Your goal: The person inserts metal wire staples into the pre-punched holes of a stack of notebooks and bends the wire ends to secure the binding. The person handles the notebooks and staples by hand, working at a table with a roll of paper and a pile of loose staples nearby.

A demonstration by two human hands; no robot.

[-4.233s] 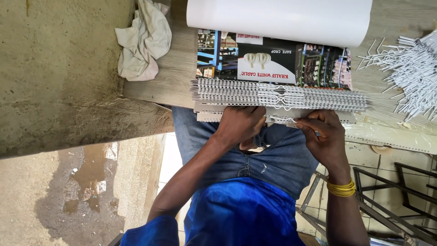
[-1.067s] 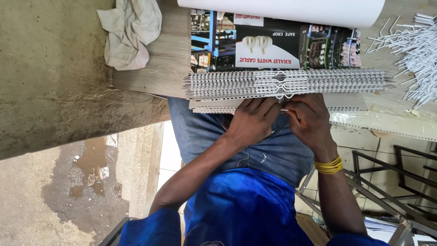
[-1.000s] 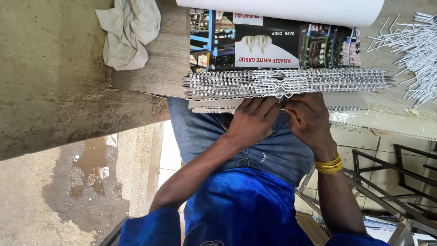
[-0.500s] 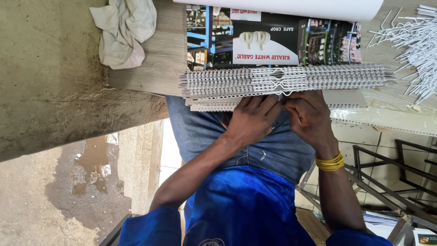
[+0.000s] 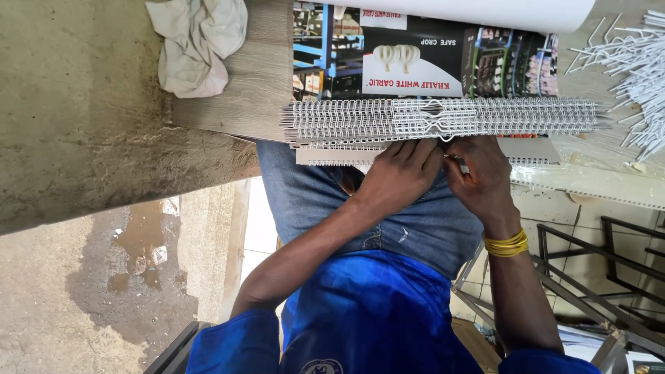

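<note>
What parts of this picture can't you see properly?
All in the head view:
- Fingertips of the left hand and right hand: tucked under the stack of wire-bound calendars, so their grip is hidden.
- The printed top page: partly covered by a white sheet.
- The loose white wire hangers: cut off by the right edge.
- The crumpled cloth: cut off by the top edge.

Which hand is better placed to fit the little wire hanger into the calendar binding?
Right, probably. The right hand pinches the wire hanger beside the middle of the wire binding, while the left hand only presses on the stack's edge.
</note>
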